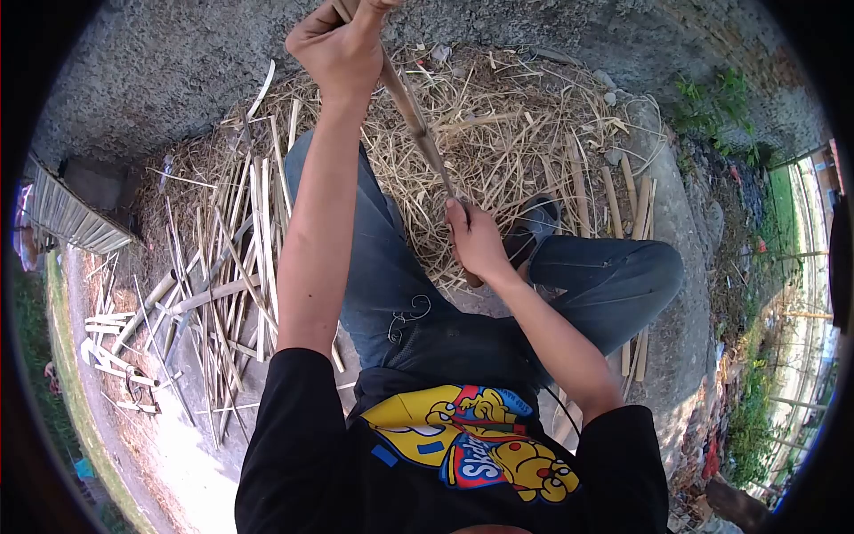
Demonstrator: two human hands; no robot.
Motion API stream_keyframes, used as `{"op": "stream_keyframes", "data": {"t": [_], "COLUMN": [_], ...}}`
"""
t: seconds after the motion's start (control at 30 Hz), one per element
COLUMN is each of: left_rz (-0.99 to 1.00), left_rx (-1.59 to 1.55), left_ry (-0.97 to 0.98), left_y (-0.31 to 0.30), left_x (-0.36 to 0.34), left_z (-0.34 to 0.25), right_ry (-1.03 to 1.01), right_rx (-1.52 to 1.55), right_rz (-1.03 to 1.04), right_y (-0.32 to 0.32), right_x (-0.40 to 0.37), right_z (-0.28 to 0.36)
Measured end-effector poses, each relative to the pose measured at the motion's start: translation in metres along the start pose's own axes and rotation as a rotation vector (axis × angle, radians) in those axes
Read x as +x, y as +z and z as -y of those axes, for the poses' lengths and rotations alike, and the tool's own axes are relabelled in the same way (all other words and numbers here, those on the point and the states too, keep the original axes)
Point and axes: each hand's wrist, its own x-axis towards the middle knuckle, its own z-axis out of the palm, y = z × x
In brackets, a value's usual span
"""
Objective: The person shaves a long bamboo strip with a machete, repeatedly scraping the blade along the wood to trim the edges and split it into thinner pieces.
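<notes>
My left hand (338,53), raised at the top of the view, is closed around a bamboo strip (400,100) that slants down toward my right hand. My right hand (480,242) is wrapped around a knife, whose brown handle end (474,279) pokes out below the fist. The dark narrow knife blade (438,165) points up and lies against the bamboo strip. Where the strip ends along the blade is hard to make out. Both hands are above the ground between my bent legs, which are in blue jeans (596,280).
Bamboo shavings (480,133) cover the ground ahead, up to a rough grey wall (213,71). Many split bamboo strips (227,276) are piled at my left. Several bamboo pieces (614,200) lie at my right, beside a concrete edge (680,329).
</notes>
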Motion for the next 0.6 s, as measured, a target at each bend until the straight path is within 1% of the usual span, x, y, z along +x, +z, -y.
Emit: {"op": "stream_keyframes", "data": {"t": [0.03, 0.07, 0.13, 0.17, 0.2, 0.23, 0.3, 0.33, 0.37, 0.4, 0.43, 0.5, 0.53, 0.57, 0.6], "left_rz": [-0.028, -0.058, -0.093, -0.125, -0.138, -0.134, -0.083, -0.074, -0.074, -0.088, -0.100, -0.112, -0.125, -0.138, -0.160], "left_rx": [-0.022, -0.045, -0.052, -0.048, 0.062, 0.067, 0.111, 0.169, 0.174, 0.152, 0.126, 0.142, 0.170, 0.198, 0.162], "left_ry": [0.022, 0.047, 0.042, 0.015, -0.058, -0.047, -0.112, -0.141, -0.157, -0.114, -0.065, -0.086, -0.111, -0.131, -0.148], "left_y": [-0.001, 0.000, 0.004, 0.002, 0.004, 0.006, 0.009, 0.010, 0.011, 0.015, 0.018, 0.022, 0.023, 0.023, 0.024], "left_x": [-0.004, -0.003, 0.006, 0.002, 0.005, 0.008, 0.012, 0.014, 0.014, 0.015, 0.017, 0.018, 0.019, 0.020, 0.021], "left_z": [-0.002, -0.003, 0.003, 0.004, -0.001, -0.003, -0.003, -0.003, -0.001, 0.002, 0.006, 0.006, 0.004, 0.003, 0.006], "right_ry": [-0.215, -0.057, 0.256, 0.423, 0.495, 0.523, 0.435, 0.442, 0.189, -0.056, -0.045, -0.466, -0.503, -0.451, -0.406], "right_rx": [-0.188, -0.022, 0.358, 0.577, 0.796, 1.013, 1.101, 1.102, 0.888, 0.663, 0.664, 0.387, 0.308, 0.218, 0.129], "right_rz": [-0.157, -0.076, 0.074, 0.137, 0.214, 0.288, 0.374, 0.375, 0.251, 0.128, 0.123, -0.159, -0.229, -0.258, -0.285], "right_y": [0.006, 0.006, -0.007, -0.021, -0.033, -0.039, -0.056, -0.059, -0.057, -0.051, -0.043, -0.022, -0.006, 0.010, 0.026], "right_x": [0.005, 0.005, 0.004, -0.001, 0.000, 0.007, 0.001, -0.005, -0.013, -0.016, -0.012, 0.009, 0.024, 0.036, 0.050], "right_z": [-0.031, -0.027, 0.013, 0.052, 0.073, 0.079, 0.117, 0.138, 0.159, 0.167, 0.163, 0.142, 0.114, 0.081, 0.043]}}
